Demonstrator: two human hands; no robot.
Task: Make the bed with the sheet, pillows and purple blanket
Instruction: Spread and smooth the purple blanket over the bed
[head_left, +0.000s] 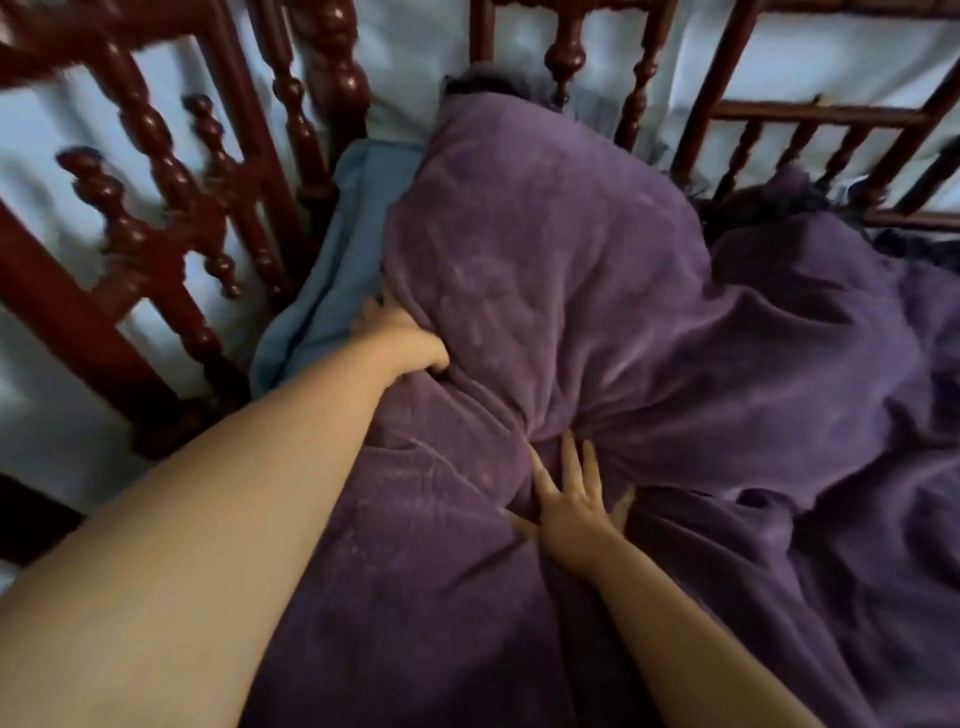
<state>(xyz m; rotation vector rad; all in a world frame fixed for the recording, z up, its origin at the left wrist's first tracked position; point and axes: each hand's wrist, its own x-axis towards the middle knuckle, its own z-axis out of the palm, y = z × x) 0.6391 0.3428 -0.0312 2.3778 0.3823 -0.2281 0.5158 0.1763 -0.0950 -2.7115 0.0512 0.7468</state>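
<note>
The purple blanket (597, 322) covers most of the bed and bulges high over a pillow-shaped mound near the headboard. My left hand (402, 338) reaches to the blanket's left edge, its fingers tucked under or behind the fabric and partly hidden. My right hand (574, 493) lies flat with spread fingers, pressing the blanket into the fold below the mound. A light blue sheet (337, 249) shows along the left side of the mattress. A dark pillow corner (483, 78) peeks out above the blanket's top.
A dark red carved wooden headboard (571, 52) runs along the top, and a matching carved frame (171, 223) stands close on the left. A pale wall lies behind the spindles. Rumpled blanket and dark fabric (769, 202) lie at the right.
</note>
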